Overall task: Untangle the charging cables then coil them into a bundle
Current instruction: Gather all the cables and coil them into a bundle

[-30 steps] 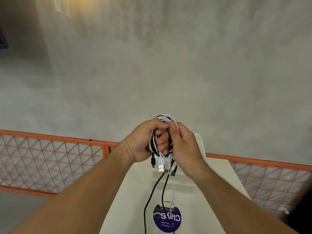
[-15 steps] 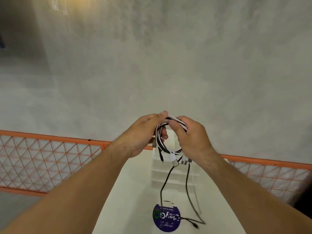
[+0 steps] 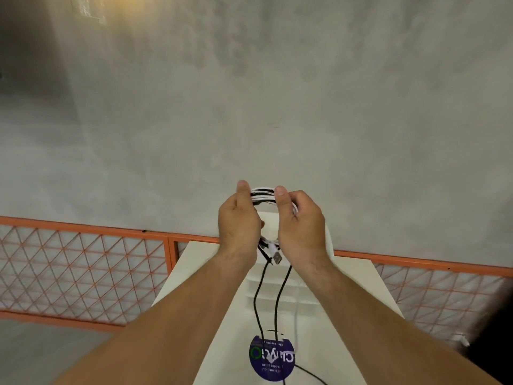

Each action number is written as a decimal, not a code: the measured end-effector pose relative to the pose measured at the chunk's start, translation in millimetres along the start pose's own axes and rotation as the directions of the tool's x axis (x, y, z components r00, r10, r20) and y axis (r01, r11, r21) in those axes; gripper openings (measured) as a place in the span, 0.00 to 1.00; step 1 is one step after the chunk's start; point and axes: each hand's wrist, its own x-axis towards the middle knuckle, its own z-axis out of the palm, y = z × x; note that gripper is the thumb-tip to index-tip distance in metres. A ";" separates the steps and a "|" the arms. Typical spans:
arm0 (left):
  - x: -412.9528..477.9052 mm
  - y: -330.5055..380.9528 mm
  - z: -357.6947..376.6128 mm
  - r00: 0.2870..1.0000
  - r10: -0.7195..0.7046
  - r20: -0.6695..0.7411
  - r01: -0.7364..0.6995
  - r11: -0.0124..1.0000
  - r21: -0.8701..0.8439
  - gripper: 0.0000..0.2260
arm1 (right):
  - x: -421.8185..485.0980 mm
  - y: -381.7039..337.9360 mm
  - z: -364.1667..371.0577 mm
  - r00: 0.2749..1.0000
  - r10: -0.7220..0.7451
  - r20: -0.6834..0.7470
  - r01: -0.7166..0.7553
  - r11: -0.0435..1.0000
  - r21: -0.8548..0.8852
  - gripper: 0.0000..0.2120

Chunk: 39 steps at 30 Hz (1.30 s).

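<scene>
Both hands hold a coil of black and white charging cables (image 3: 262, 196) up above the white table (image 3: 194, 276). My left hand (image 3: 238, 220) grips the coil's left side, with the thumb up over the strands. My right hand (image 3: 301, 223) grips its right side the same way. The loop's top shows between the two thumbs; the rest is hidden behind the hands. Plug ends (image 3: 273, 252) stick out below, between the wrists. Two black tails (image 3: 259, 298) and a faint white one hang down to the table.
A round blue sticker (image 3: 270, 365) lies on the table under the hanging tails. A white ribbed block (image 3: 280, 290) stands on the table below the hands. An orange mesh fence (image 3: 83, 270) runs behind the table, with a grey wall beyond it.
The hands have lifted and moved apart, spreading the coil into a wider loop held at both sides. The hanging tails have swung and shifted over the sticker.
</scene>
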 end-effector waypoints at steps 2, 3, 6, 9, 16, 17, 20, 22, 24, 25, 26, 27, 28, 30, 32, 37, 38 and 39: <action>2.5 4.3 -6.5 0.994 -0.073 0.079 0.069 0.997 0.046 0.18 | 7.6 5.0 -9.5 0.989 -0.111 0.097 0.121 0.988 -0.100 0.17; 3.6 7.9 -8.8 0.990 -0.095 0.108 0.087 0.994 0.073 0.17 | 10.6 7.4 -13.1 0.976 -0.145 0.161 0.169 0.975 -0.146 0.17; 2.4 13.4 -7.1 0.990 -0.074 0.121 0.049 0.979 0.199 0.20 | 17.6 7.1 -15.4 0.947 -0.206 0.248 0.260 0.942 -0.213 0.16; -2.1 10.2 1.3 0.998 0.044 0.046 -0.051 0.983 0.178 0.24 | 18.8 2.2 -8.3 0.945 -0.275 0.179 0.307 0.935 -0.180 0.15; -12.8 5.8 15.0 0.998 -0.054 -0.039 0.052 0.997 -0.060 0.24 | 17.2 -0.5 -5.5 0.973 -0.233 -0.007 0.231 0.967 -0.108 0.14; -13.7 4.4 16.8 0.999 -0.015 -0.046 0.013 0.999 -0.048 0.25 | 17.4 -2.4 -5.0 0.974 -0.225 -0.024 0.222 0.970 -0.099 0.14; -6.5 5.7 17.8 0.994 0.040 -0.098 -0.044 0.998 -0.038 0.26 | 12.6 -4.2 1.1 0.987 -0.154 -0.049 0.152 0.988 -0.039 0.15; 0.5 8.2 17.1 0.994 0.049 -0.102 -0.054 0.997 -0.047 0.23 | 9.1 -3.6 5.0 0.998 -0.065 -0.018 0.065 0.997 0.038 0.16; 6.0 7.5 16.7 0.992 0.033 -0.123 -0.041 0.997 -0.067 0.21 | 8.1 -3.0 8.5 0.999 0.040 0.016 -0.041 0.995 0.093 0.16; 7.4 6.9 16.7 0.991 0.020 -0.132 -0.031 0.996 -0.079 0.21 | 7.5 -2.9 9.9 0.995 0.100 0.020 -0.102 0.989 0.108 0.17; 8.8 5.7 16.8 0.990 0.010 -0.141 -0.023 0.996 -0.091 0.21 | 6.6 -3.0 11.2 0.987 0.162 0.020 -0.163 0.980 0.116 0.19; 9.4 5.4 17.1 0.989 0.003 -0.147 -0.019 0.994 -0.105 0.21 | 4.9 -3.2 12.3 0.975 0.221 0.023 -0.222 0.968 0.119 0.21; 10.2 4.7 17.3 0.988 -0.008 -0.153 -0.011 0.992 -0.123 0.21 | 2.9 -3.4 13.3 0.962 0.272 0.026 -0.273 0.954 0.124 0.23; 10.7 3.8 17.5 0.985 -0.043 -0.166 0.013 0.985 -0.174 0.21 | -1.1 -3.0 15.2 0.940 0.340 0.021 -0.339 0.929 0.150 0.23; 9.6 3.4 18.7 0.982 -0.076 -0.176 0.036 0.975 -0.218 0.19 | -3.8 -2.5 16.6 0.919 0.395 0.016 -0.389 0.897 0.212 0.22; 6.9 1.7 22.7 0.979 -0.108 -0.173 0.067 0.971 -0.231 0.18 | -6.3 -8.8 12.9 0.837 0.539 0.096 -0.535 0.766 0.357 0.24; 7.7 0.9 23.1 0.979 -0.108 -0.173 0.065 0.970 -0.233 0.18 | -6.1 -10.6 11.8 0.815 0.565 0.127 -0.568 0.739 0.362 0.25; 7.9 0.7 23.5 0.979 -0.104 -0.174 0.061 0.970 -0.233 0.18 | -5.4 -11.3 11.0 0.795 0.585 0.160 -0.599 0.714 0.363 0.26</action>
